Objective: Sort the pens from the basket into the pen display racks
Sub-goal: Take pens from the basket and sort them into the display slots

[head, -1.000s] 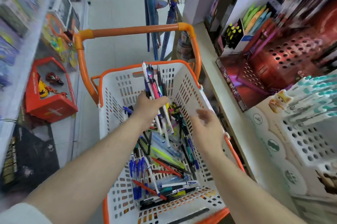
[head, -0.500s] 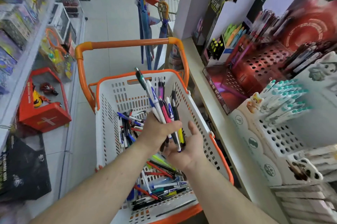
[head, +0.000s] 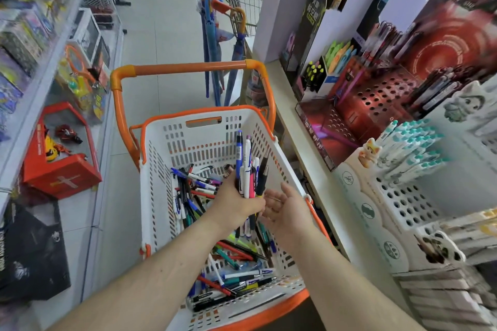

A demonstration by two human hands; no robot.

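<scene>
White slotted plastic basket (head: 161,196) with orange rim holds loose mixed-colour pens (head: 231,279); above it the left hand (head: 236,204) clenches an upright pen bundle (head: 248,169), right hand (head: 287,209) beside it, fingers released.

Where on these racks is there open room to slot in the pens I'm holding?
The white rack has bare holes below its teal-capped pens. The red rack has open holes across its middle. Its right side is crowded with dark pens.

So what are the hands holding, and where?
Left hand grips a bundle of mixed-colour plastic pens around their lower halves; right hand is open, empty.
</scene>
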